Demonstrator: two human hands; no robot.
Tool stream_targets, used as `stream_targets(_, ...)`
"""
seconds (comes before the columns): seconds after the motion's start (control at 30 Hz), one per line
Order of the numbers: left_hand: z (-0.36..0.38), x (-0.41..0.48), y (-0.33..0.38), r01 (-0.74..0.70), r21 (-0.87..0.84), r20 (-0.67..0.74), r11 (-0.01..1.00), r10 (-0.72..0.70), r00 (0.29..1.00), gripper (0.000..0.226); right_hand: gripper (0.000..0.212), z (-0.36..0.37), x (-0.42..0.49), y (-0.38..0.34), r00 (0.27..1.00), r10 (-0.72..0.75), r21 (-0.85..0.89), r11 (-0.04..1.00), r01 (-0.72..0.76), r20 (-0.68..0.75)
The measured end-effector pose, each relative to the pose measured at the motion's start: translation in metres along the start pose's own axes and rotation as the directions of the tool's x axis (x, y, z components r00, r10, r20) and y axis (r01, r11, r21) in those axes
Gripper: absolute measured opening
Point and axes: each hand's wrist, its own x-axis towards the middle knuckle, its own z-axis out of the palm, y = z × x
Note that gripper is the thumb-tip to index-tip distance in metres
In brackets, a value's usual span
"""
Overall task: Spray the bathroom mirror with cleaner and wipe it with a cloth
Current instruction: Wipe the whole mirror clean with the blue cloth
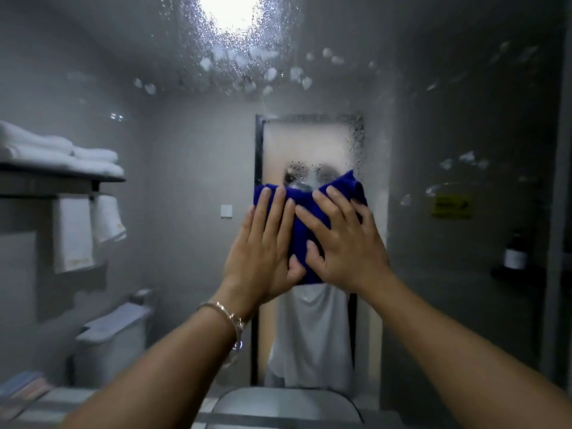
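The bathroom mirror fills nearly the whole view, covered with spray droplets and white foam blobs, thickest near the top under a reflected light. A dark blue cloth lies flat against the glass at the middle. My left hand presses on its left part with straight fingers, a bracelet on the wrist. My right hand presses on its right part, fingers spread. The two thumbs meet at the cloth's lower edge. No spray bottle shows in view.
The mirror reflects a shelf of folded white towels at the left, a toilet below it and a dark bottle on a ledge at the right. A basin rim sits at the bottom centre.
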Motion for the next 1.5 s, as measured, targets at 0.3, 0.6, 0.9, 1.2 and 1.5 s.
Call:
stream_targets(0.3,-0.042,0.125,-0.030,0.114,0.001,0.039,0.993,-0.114,0.993,0.086,0.062,-0.028,0.117,0.052,0.986,0.155,-0.096,0.984,-0.149,0.061)
stream_targets(0.6,-0.017,0.094,0.002,0.092,-0.083,-0.083,0.992,-0.099,0.992,0.074,0.057,-0.020,0.070,0.053,0.985,0.174,-0.035,0.984,-0.174,0.009)
stream_targets(0.9,-0.001,0.057,0.058,0.068,-0.139,-0.098,0.988,-0.082,0.992,0.070,0.055,-0.023,0.002,0.066,0.989,0.147,-0.062,0.987,-0.147,-0.001)
stream_targets(1.2,0.013,0.022,0.107,0.048,-0.143,-0.065,0.989,-0.058,0.996,0.072,0.056,-0.027,-0.064,0.074,0.989,0.149,-0.064,0.987,-0.148,0.012)
stream_targets(1.5,0.012,0.015,0.117,-0.116,-0.078,0.011,0.990,0.117,0.993,0.073,0.056,-0.031,-0.089,0.091,0.999,0.037,-0.061,0.998,-0.035,0.023)
